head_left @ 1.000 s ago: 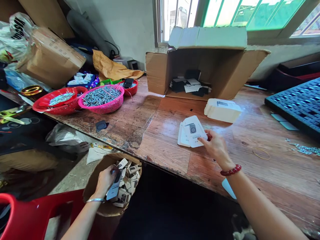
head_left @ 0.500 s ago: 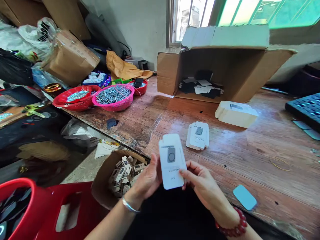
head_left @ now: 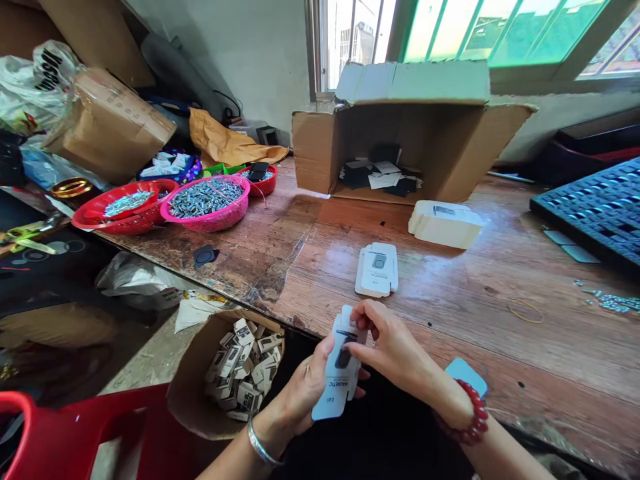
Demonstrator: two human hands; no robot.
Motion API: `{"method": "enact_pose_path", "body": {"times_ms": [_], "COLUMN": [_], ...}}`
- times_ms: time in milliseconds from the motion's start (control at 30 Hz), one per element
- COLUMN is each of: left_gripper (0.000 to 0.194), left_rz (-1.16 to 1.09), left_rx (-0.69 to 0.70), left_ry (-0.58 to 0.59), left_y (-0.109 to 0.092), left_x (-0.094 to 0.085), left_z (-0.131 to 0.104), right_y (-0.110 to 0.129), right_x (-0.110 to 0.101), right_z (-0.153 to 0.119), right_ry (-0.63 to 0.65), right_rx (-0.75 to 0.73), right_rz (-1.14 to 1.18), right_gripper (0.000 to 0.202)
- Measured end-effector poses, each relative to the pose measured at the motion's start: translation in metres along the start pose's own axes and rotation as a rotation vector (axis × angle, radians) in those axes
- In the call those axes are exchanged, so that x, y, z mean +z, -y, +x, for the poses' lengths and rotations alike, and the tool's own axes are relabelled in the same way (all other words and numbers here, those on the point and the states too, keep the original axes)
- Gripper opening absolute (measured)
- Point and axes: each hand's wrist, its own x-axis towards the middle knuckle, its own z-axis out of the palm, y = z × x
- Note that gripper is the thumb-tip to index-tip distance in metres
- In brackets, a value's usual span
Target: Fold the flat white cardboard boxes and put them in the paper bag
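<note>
My left hand (head_left: 303,390) grips a small white printed box (head_left: 334,387) by its left side, thumb on the edge and fingertips showing at the right. The box carries a dark device picture and the word MAGNETIC; it looks partly folded out, with flaps at its ends. My right hand (head_left: 395,350) is closed on its upper part, thumb across the front and fingers curled by the top flap. On the tabletop just beyond lies a small stack of flat boxes (head_left: 379,270) with the same print. A larger stack of them (head_left: 445,225) stands farther right.
Below left, an open carton (head_left: 183,393) holds many folded boxes, beside a red stool (head_left: 150,433). A large carton (head_left: 315,153) lies on its side at the back. Pink (head_left: 205,217) and red baskets (head_left: 117,223) hold metal parts. A black tray (head_left: 595,207) is at right.
The box has come lower and tilted, opening out from flat. My right hand has moved from its lower right edge to its top. The view has shifted slightly right.
</note>
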Motion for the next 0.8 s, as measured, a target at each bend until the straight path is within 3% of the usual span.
{"method": "enact_pose_path", "body": {"times_ms": [167, 267, 567, 700, 800], "left_gripper": [0.054, 0.047, 0.051, 0.048, 0.051], "left_rz": [-0.161, -0.160, -0.133, -0.157, -0.133], "left_rx": [-0.071, -0.057, -0.097, -0.106, -0.089], "left_ry": [0.221, 0.284, 0.258, 0.259, 0.293], "left_y": [0.006, 0.005, 0.007, 0.012, 0.010], "left_x": [-0.006, -0.006, -0.006, -0.010, -0.012], "left_z": [-0.008, -0.011, -0.008, -0.002, 0.000], "right_y": [-0.001, -0.003, -0.005, -0.004, -0.004], "right_x": [-0.015, -0.021, -0.026, -0.021, -0.019], "right_z": [-0.005, -0.008, -0.014, -0.018, -0.019], "right_ry": [0.132, 0.196, 0.196, 0.210, 0.285], "right_rx": [0.052, 0.037, 0.006, 0.095, 0.159], "right_rz": [0.145, 0.172, 0.092, 0.061, 0.179], "right_gripper": [0.015, 0.016, 0.011, 0.016, 0.017]}}
